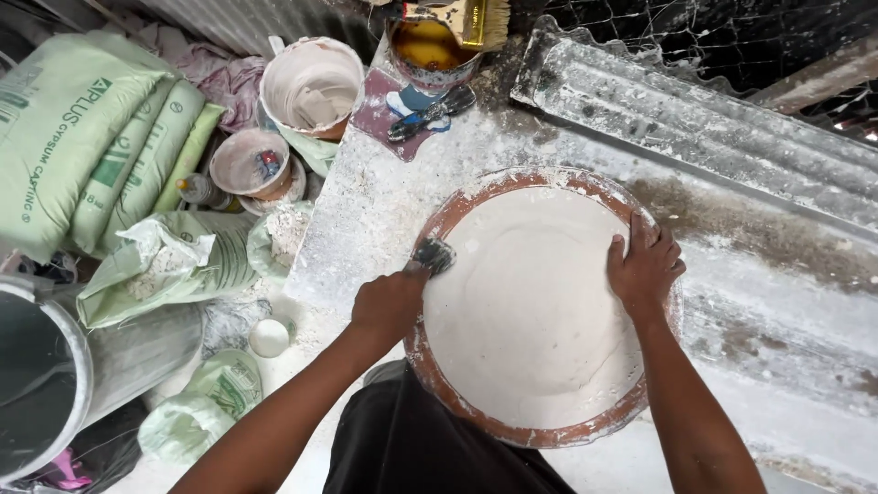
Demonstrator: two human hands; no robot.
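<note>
A large round reddish-brown mould [540,437] filled with smooth white plaster [530,311] lies on a plaster-dusted work table [366,210]. My left hand [389,302] grips a small dark scraper [433,254] whose blade rests on the mould's left rim. At the right rim, my right hand [645,265] lies flat with fingers spread over the edge, touching the plaster surface.
Green plaster sacks [82,137] are stacked at the left, one open sack [165,261] below them. White buckets [311,82] and a bowl [249,165] stand behind. A tin with a brush [439,37], scissors [430,112] and a long ribbed moulding [695,119] lie on the table.
</note>
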